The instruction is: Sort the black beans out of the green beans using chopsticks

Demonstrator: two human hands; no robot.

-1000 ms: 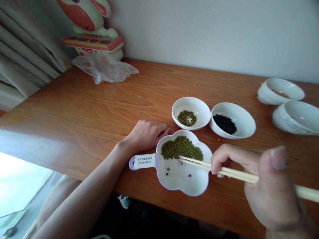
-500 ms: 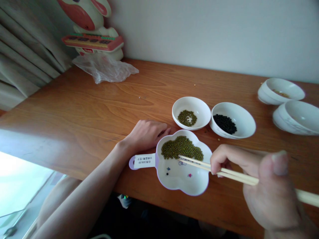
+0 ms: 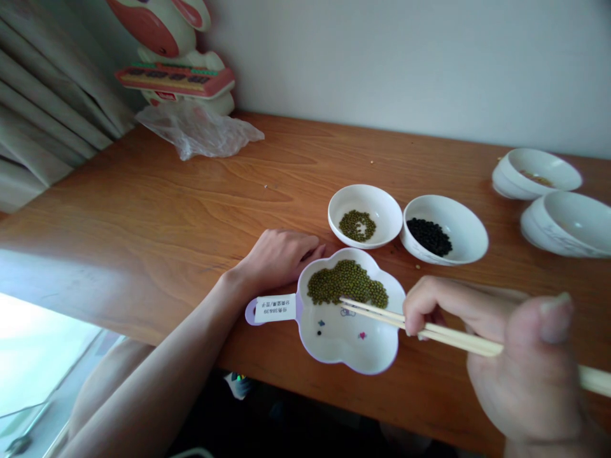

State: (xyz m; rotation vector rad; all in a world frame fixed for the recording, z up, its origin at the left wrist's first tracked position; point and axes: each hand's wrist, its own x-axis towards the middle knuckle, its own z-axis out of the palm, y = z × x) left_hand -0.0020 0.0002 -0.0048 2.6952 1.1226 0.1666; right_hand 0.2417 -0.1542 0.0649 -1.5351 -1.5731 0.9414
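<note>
My right hand [image 3: 515, 356] grips a pair of pale wooden chopsticks [image 3: 443, 334]. Their tips sit close together at the lower edge of a heap of mung beans [image 3: 346, 283] in a white, purple-rimmed, flower-shaped dish [image 3: 356, 356]. One small black bean [image 3: 319, 333] lies apart on the dish's bare floor. A paper label [image 3: 277, 308] covers part of the dish's handle. My left hand [image 3: 284, 254] rests on the table, fingers curled, close by the dish's upper left rim; nothing shows in it. Whether it touches the rim I cannot tell.
Behind the dish stand a white bowl [image 3: 386, 207] of mung beans and another bowl [image 3: 470, 222] of black beans. Two more white bowls [image 3: 573, 175] [image 3: 568, 235] are at the right. A plastic bag [image 3: 205, 137] and an animal-shaped toy [image 3: 176, 76] occupy the back left.
The right thumb has lifted slightly and shifted right along the chopsticks. The chopstick tips stay at the bean heap. The left hand keeps its place.
</note>
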